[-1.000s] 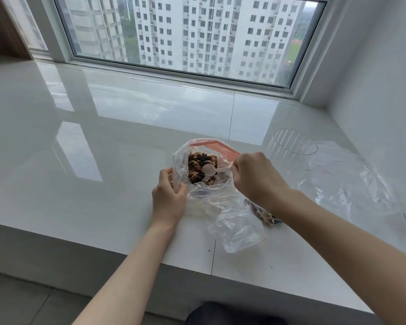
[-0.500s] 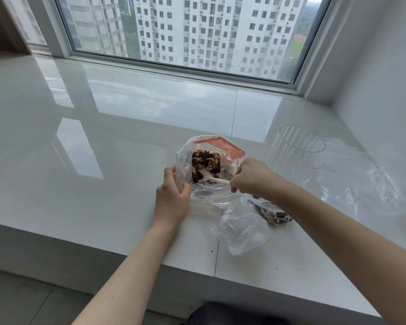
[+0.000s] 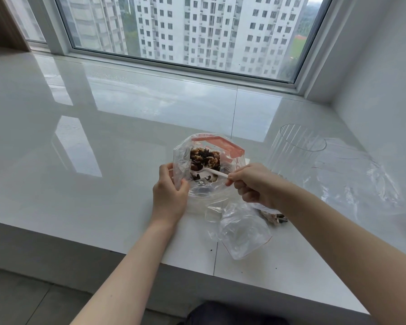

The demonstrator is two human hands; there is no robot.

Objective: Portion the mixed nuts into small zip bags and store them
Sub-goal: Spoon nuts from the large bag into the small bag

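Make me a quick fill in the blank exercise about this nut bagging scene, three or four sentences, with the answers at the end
1. The right hand holds a small white ____ whose bowl dips into the mixed nuts.
2. The left hand grips the ____ edge of the big nut bag.
3. An empty small zip bag lies on the ledge, ____ the person than the big nut bag.
4. The clear cup stands to the ____ of the big nut bag.

Answers: spoon; left; nearer; right

Both bare forearms are extended forward over the near edge of the ledge. The left hand is held upright, fingers curled and gripping. The right hand is closed, thumb and fingers pinched, knuckles turned upward.
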